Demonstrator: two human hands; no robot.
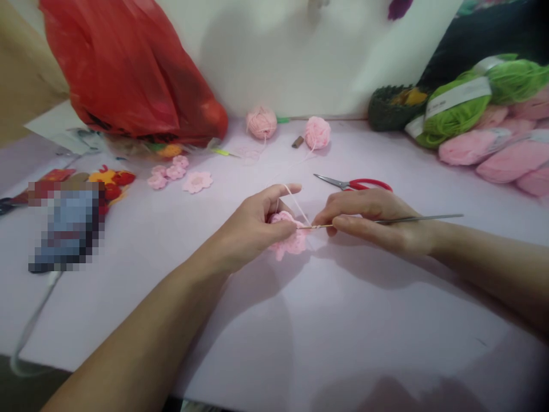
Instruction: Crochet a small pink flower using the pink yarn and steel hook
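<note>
Crochet work (289, 243) in pink yarn sits near the centre of the pale lilac worktop (274, 343), clasped between the thumb and fingers of the left hand (253, 226). A pink yarn strand (293, 200) runs up from the work over the left index finger. The right hand (369, 220) grasps a steel crochet hook (420, 218) between thumb and fingers, its tip at the work. Red-handled scissors (351, 183) lie beyond the right hand. Further back are two pink yarn balls (261, 123), crocheted pink flowers (197, 182), stacked green yarn skeins (457, 111), pink yarn skeins (510, 154) and a red plastic bag (128, 74).
</note>
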